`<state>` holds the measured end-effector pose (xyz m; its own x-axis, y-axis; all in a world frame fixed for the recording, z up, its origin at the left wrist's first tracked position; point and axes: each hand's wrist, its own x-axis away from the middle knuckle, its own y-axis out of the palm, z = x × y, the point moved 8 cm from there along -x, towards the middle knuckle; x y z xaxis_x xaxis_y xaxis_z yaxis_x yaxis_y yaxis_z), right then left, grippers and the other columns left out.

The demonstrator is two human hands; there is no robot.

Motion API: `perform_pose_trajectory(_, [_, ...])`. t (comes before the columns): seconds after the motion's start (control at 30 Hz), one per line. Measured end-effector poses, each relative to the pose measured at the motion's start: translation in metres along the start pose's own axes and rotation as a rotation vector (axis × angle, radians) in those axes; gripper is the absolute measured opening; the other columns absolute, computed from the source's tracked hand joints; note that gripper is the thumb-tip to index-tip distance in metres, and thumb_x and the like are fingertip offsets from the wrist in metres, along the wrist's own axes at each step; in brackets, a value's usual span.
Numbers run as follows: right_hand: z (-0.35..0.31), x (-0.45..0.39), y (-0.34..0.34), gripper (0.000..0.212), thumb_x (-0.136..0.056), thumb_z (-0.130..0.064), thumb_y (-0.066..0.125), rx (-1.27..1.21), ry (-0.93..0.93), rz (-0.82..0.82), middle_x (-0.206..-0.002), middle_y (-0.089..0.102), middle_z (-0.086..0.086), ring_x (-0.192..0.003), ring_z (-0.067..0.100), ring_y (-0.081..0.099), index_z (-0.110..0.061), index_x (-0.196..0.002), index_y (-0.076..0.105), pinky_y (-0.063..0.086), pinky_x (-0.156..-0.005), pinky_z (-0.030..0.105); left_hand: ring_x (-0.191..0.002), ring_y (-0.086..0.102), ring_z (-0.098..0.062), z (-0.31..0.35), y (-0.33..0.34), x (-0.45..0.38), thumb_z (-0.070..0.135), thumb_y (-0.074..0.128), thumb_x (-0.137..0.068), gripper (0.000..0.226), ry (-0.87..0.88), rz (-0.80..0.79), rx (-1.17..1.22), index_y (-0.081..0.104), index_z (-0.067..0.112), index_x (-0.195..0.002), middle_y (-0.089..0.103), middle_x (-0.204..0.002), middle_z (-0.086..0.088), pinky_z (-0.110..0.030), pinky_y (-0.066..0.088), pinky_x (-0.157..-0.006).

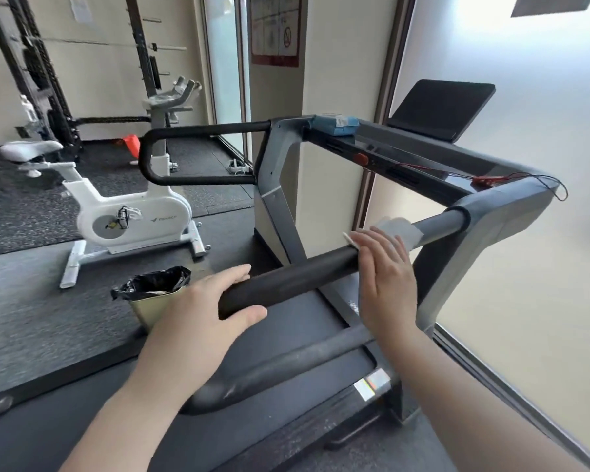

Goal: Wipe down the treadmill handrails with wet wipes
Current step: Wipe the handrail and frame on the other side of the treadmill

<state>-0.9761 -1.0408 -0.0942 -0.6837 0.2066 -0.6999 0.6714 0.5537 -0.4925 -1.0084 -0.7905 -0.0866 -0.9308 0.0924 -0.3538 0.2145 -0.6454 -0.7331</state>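
Note:
The treadmill's right handrail (293, 279) is a black padded bar running from near me up to a grey post. My left hand (201, 311) holds its near end, thumb under and fingers over the bar. My right hand (385, 281) lies flat with straight fingers against a white wet wipe (401, 229) draped over the rail where the padding ends. The left handrail (198, 131) loops out at the far side. A blue pack of wipes (334, 124) sits on the console's left end.
A bin with a black liner (154, 294) stands on the floor left of the treadmill. Beyond it is a white exercise bike (130, 216). A red safety cord (484, 180) lies across the console, with a dark screen (443, 109) above. Frosted glass walls stand to the right.

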Motion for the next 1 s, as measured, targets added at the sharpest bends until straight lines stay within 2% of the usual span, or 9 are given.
perform_pose_trajectory(0.07, [-0.05,0.019,0.021,0.045,-0.101,-0.028,0.028,-0.012,-0.037,-0.029,-0.121,0.067,-0.002,-0.128,0.021,0.051,-0.015,-0.114,0.07,0.025,-0.117,0.038,-0.091,0.054,0.008,-0.01,0.0,-0.001,0.043,0.076,-0.071,0.047,-0.072,-0.017,0.073,0.06,0.043,-0.116,0.059,-0.097,0.034,-0.001,0.034,-0.074])
perform_pose_trajectory(0.2, [-0.125,0.068,0.038,0.04,-0.102,-0.022,0.036,-0.111,-0.56,-0.257,-0.136,0.059,0.0,-0.132,0.019,0.048,-0.012,-0.132,0.061,0.029,-0.116,0.033,-0.086,0.062,-0.002,-0.01,0.001,-0.002,0.039,0.077,-0.07,0.03,-0.077,-0.035,0.087,0.064,0.041,-0.098,0.068,-0.083,0.021,-0.017,0.045,-0.072])
perform_pose_trajectory(0.33, [-0.029,0.021,0.012,0.039,-0.103,-0.017,0.033,-0.022,-0.261,-0.005,-0.129,0.064,0.001,-0.129,0.019,0.052,-0.013,-0.126,0.065,0.037,-0.109,0.05,-0.08,0.06,0.005,-0.01,0.0,0.0,0.045,0.078,-0.069,0.029,-0.116,-0.061,0.133,0.065,0.045,-0.095,0.068,-0.081,0.023,-0.024,0.049,-0.078])
perform_pose_trajectory(0.43, [-0.047,0.037,0.025,0.042,-0.102,-0.017,0.031,-0.055,-0.063,0.152,-0.127,0.065,0.001,-0.13,0.023,0.051,-0.011,-0.122,0.067,0.033,-0.111,0.054,-0.08,0.059,0.005,-0.011,0.001,0.001,0.043,0.078,-0.07,0.03,-0.131,-0.079,0.125,0.065,0.044,-0.097,0.068,-0.082,0.023,-0.02,0.048,-0.076])
perform_pose_trajectory(0.53, [-0.119,0.085,0.047,0.042,-0.102,-0.021,0.033,-0.148,-0.509,-0.058,-0.139,0.057,0.002,-0.137,0.02,0.045,-0.012,-0.134,0.059,0.031,-0.116,0.043,-0.083,0.061,-0.002,-0.009,0.0,0.0,0.032,0.077,-0.072,0.033,-0.102,-0.071,0.09,0.066,0.041,-0.101,0.07,-0.086,0.017,-0.016,0.045,-0.071])
perform_pose_trajectory(0.6, [-0.106,0.079,0.043,0.04,-0.101,-0.018,0.035,-0.104,-0.655,-0.108,-0.141,0.055,0.003,-0.137,0.02,0.045,-0.012,-0.135,0.057,0.033,-0.114,0.042,-0.081,0.06,-0.002,-0.007,0.0,0.001,0.024,0.076,-0.071,0.037,-0.076,-0.076,0.069,0.065,0.041,-0.103,0.069,-0.085,0.016,-0.019,0.047,-0.072])
perform_pose_trajectory(0.77, [-0.046,0.032,0.023,0.039,-0.1,-0.018,0.034,-0.029,-0.084,0.146,-0.117,0.069,0.001,-0.12,0.027,0.058,-0.013,-0.113,0.071,0.029,-0.114,0.04,-0.081,0.064,-0.012,-0.009,0.0,0.0,0.011,0.067,-0.064,0.06,-0.07,-0.269,0.053,0.059,0.053,-0.106,0.069,-0.085,0.011,-0.036,0.053,-0.076])
perform_pose_trajectory(0.9, [-0.139,0.076,0.053,0.039,-0.098,-0.022,0.04,-0.086,-0.398,-0.108,-0.127,0.063,-0.002,-0.124,0.02,0.051,-0.012,-0.128,0.063,0.029,-0.114,0.035,-0.074,0.063,-0.015,-0.017,0.0,-0.004,0.017,0.07,-0.058,0.042,-0.097,-0.342,0.217,0.069,0.032,-0.096,0.072,-0.082,0.003,-0.033,0.051,-0.07])
perform_pose_trajectory(1.0, [-0.112,0.063,0.046,0.041,-0.1,-0.022,0.04,0.003,-0.628,-0.251,-0.137,0.056,-0.001,-0.13,0.021,0.048,-0.014,-0.137,0.056,0.033,-0.112,0.039,-0.084,0.066,-0.008,-0.021,0.002,0.0,0.017,0.074,-0.062,0.05,-0.12,-0.274,0.259,0.067,0.039,-0.107,0.072,-0.089,0.012,-0.03,0.052,-0.079])
